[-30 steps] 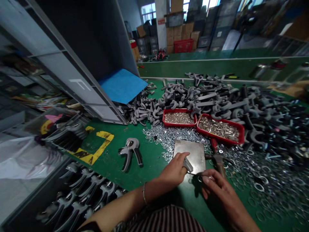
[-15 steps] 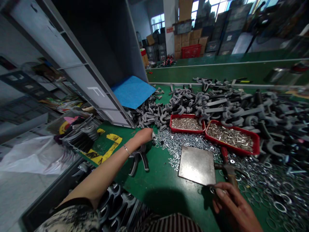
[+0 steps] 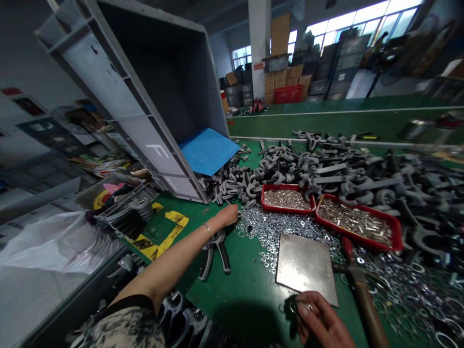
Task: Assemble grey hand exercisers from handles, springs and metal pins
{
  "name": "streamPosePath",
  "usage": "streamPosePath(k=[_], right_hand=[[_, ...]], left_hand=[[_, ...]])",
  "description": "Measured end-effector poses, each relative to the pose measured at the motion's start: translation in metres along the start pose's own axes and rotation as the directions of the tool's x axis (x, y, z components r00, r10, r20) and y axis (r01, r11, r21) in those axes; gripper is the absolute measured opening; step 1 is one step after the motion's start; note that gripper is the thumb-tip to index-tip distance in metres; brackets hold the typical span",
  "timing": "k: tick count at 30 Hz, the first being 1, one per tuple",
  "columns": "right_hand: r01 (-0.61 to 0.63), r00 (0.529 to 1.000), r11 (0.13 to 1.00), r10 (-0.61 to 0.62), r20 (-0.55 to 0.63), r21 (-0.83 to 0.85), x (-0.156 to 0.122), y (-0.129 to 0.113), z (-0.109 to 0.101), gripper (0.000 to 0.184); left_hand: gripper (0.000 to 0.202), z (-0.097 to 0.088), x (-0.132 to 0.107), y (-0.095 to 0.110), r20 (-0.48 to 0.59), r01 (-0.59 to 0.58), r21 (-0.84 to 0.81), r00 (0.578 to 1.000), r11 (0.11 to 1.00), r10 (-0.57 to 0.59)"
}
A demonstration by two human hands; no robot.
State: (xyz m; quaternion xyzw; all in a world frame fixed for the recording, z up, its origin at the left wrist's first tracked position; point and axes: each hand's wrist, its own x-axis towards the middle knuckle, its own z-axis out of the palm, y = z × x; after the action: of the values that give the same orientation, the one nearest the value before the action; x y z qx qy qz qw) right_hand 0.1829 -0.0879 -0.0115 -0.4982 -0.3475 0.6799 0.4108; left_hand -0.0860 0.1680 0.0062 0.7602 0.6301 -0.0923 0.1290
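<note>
My left hand (image 3: 228, 215) is closed at the left edge of a spread of small metal washers (image 3: 270, 249); a small grey piece shows at its fingertips, too little to name. Under that wrist lies a grey-and-black spring clamp (image 3: 225, 258), its handles pointing towards me. My right hand (image 3: 321, 319) pinches small metal rings (image 3: 302, 305) between thumb and fingers, over the front edge of a square steel plate (image 3: 308, 266). Right of the plate lies a hammer (image 3: 366, 295) with a wooden handle.
Two red trays (image 3: 288, 211) of small metal parts stand behind the plate. A heap of grey clamp pieces (image 3: 326, 169) stretches across the back. A large grey crate (image 3: 155, 145) lies tipped at the left, with a blue sheet (image 3: 208, 151) at its mouth. Larger rings (image 3: 409, 309) lie at right.
My right hand has moved left, to the plate's front edge, still pinching rings. My left hand stays by the washers' left edge. The whole view has shifted slightly.
</note>
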Motion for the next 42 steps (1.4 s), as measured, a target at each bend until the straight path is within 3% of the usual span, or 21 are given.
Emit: streamPosePath(k=[4, 7, 9, 10, 11, 13, 15, 18, 21, 26, 29, 42], right_hand=[[0.098, 0.985, 0.992, -0.085, -0.152, 0.080, 0.004, -0.013, -0.004, 0.030], [0.139, 0.975, 0.981, -0.111, -0.193, 0.135, 0.006, -0.021, -0.011, 0.028], [0.154, 0.972, 0.981, -0.129, -0.198, 0.117, 0.006, -0.026, -0.016, 0.027], [0.159, 0.972, 0.982, -0.138, -0.191, 0.099, 0.006, -0.028, -0.017, 0.026], [0.162, 0.973, 0.984, -0.146, -0.179, 0.077, 0.007, -0.030, -0.018, 0.025], [0.161, 0.977, 0.987, -0.156, -0.144, 0.022, 0.007, -0.033, -0.019, 0.025], [0.159, 0.982, 0.987, -0.162, -0.101, -0.035, 0.007, -0.036, -0.019, 0.025], [0.156, 0.986, 0.985, -0.160, -0.051, -0.080, 0.005, -0.040, -0.020, 0.026], [0.133, 0.990, 0.990, -0.135, -0.041, -0.040, 0.002, -0.040, -0.023, 0.030], [0.088, 0.996, 0.984, -0.086, -0.017, 0.158, -0.001, -0.031, -0.028, 0.029], [0.076, 0.996, 0.972, -0.084, 0.026, 0.222, -0.002, -0.028, -0.028, 0.027], [0.088, 0.995, 0.979, -0.094, 0.023, 0.184, -0.004, -0.036, -0.027, 0.024]], left_hand=[[0.024, -0.010, -0.006, 0.007, -0.084, -0.022, -0.025, 0.996, 0.999, 0.019], [0.032, -0.028, -0.020, 0.016, -0.182, -0.070, -0.075, 0.982, 0.995, 0.055], [0.027, -0.032, -0.040, 0.029, -0.207, -0.158, -0.274, 0.973, 0.949, 0.102], [0.025, -0.030, -0.054, 0.039, -0.189, -0.207, -0.441, 0.973, 0.874, 0.135], [0.026, -0.025, -0.070, 0.052, -0.153, -0.235, -0.638, 0.972, 0.733, 0.178], [0.029, -0.006, -0.102, 0.083, -0.060, -0.170, -0.897, 0.962, 0.408, 0.268], [0.031, 0.018, -0.128, 0.116, -0.009, -0.059, -0.984, 0.959, 0.169, 0.282], [0.036, 0.046, -0.150, 0.150, 0.052, 0.061, -0.998, 0.965, -0.024, 0.258], [0.035, 0.057, -0.157, 0.161, 0.071, 0.091, -0.993, 0.965, -0.069, 0.254], [0.034, 0.058, -0.160, 0.160, 0.071, 0.088, -0.995, 0.952, -0.044, 0.297], [0.035, 0.060, -0.163, 0.163, 0.061, 0.078, -0.995, 0.968, -0.062, 0.242], [0.035, 0.070, -0.165, 0.174, 0.042, 0.076, -0.975, 0.986, -0.211, 0.161]])
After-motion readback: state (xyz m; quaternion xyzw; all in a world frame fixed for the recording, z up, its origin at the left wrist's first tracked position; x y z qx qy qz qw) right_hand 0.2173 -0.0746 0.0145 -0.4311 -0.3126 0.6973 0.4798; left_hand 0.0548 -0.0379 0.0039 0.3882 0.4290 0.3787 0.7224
